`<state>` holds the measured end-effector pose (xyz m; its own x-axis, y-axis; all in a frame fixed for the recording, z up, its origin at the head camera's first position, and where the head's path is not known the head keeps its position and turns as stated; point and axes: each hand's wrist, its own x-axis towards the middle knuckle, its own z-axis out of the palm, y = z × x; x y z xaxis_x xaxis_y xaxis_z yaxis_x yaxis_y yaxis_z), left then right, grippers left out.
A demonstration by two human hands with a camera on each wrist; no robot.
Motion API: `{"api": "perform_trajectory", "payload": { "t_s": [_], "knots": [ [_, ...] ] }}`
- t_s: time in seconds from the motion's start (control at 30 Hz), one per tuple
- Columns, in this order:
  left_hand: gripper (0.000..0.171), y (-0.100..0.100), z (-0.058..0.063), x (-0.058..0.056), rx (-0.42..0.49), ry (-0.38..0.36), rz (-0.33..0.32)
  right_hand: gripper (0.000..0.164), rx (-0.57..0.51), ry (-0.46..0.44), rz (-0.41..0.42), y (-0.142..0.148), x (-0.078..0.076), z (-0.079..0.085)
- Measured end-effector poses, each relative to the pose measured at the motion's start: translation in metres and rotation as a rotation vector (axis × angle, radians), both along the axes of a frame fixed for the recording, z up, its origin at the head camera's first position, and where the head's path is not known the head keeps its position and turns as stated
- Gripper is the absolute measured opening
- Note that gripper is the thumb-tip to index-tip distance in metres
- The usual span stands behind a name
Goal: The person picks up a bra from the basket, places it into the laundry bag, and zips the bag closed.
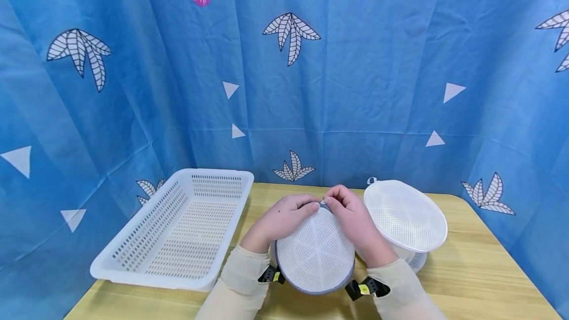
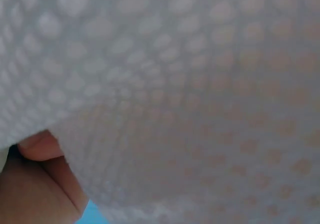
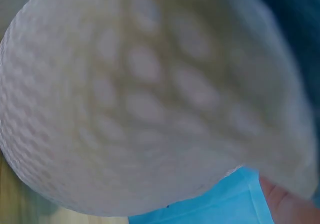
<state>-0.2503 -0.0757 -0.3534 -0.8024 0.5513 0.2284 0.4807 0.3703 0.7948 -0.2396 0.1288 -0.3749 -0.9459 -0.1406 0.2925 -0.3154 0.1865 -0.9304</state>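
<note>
A round white mesh laundry bag [image 1: 316, 253] with a grey rim is held upright over the front of the table. My left hand [image 1: 284, 217] pinches its top rim. Close beside it, my right hand [image 1: 352, 219] pinches the same rim from the right, fingertips nearly meeting the left thumb. A small light piece shows between the fingertips, too small to make out. White mesh [image 2: 150, 84] fills most of the left wrist view, blurred and near, with part of a hand at its lower left. In the right wrist view the bulging mesh [image 3: 75, 124] hides most of the fingers.
On the left stands a white slotted plastic basket [image 1: 209, 228]. To the right, another white mesh laundry bag [image 1: 406, 214] with a small loop rests over a further mesh piece [image 1: 418, 261]. A blue patterned curtain [image 1: 355, 88] hangs behind the wooden table [image 1: 480, 260].
</note>
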Motion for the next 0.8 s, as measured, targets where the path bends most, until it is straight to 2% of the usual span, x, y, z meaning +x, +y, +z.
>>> {"api": "perform_trajectory", "payload": {
  "t_s": [0.2, 0.5, 0.8],
  "knots": [
    [0.025, -0.002, -0.001, -0.001, -0.03, 0.009, -0.003, 0.016, 0.027, -0.059, 0.012, 0.004, -0.001, 0.003],
    [0.025, -0.008, -0.003, -0.007, -0.036, 0.037, -0.011, 0.012, 0.084, 0.073, 0.073, 0.008, -0.002, 0.004],
    [0.026, -0.011, -0.002, -0.006, -0.001, -0.008, 0.002, 0.012, 0.087, 0.104, 0.061, 0.008, 0.001, 0.004]
  ]
}}
